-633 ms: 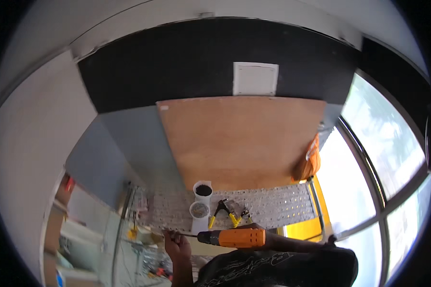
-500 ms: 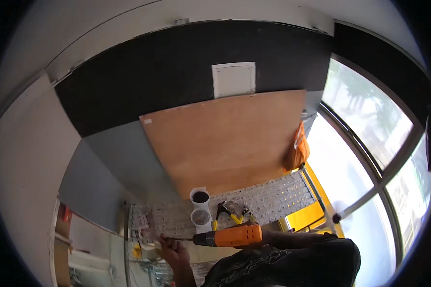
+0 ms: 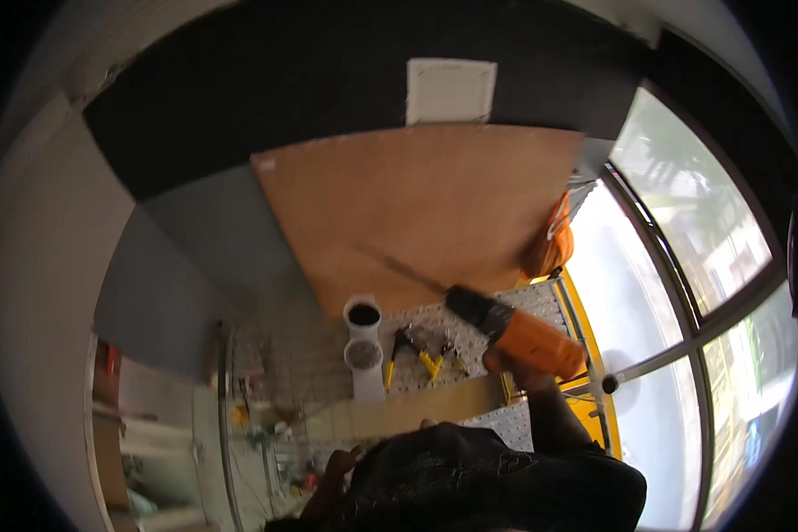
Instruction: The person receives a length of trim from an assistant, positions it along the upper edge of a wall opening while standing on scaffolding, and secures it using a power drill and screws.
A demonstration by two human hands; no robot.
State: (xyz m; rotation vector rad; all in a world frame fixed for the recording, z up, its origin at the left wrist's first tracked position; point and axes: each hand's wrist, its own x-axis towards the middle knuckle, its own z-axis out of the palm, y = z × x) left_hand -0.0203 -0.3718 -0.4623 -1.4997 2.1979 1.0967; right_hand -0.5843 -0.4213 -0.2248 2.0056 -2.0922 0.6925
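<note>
My right hand (image 3: 516, 368) grips an orange and black power drill (image 3: 541, 341) by its handle, raised to the right over the platform. A long thin bit (image 3: 408, 272) points from the drill up and left, across the view of a brown wooden board (image 3: 417, 213); whether it touches the board cannot be made out. Low in front of me, my left hand (image 3: 339, 465) is near my dark shirt, its fingers mostly hidden and blurred. Beyond it stand two white containers, one with black contents (image 3: 362, 315) and one with greyish contents (image 3: 363, 355). Tools with yellow handles (image 3: 433, 363) lie beside them.
The board leans on a grey and black wall. An orange bag (image 3: 551, 239) hangs at its right end. Underfoot is a perforated metal platform (image 3: 505, 426) with yellow frame parts and a rail (image 3: 601, 408). A large window (image 3: 683, 204) fills the right side.
The drill has swung up and right, its bit turning from pointing left to up-left. My left hand has come off the bit and dropped back toward my body. The view has tilted downward.
</note>
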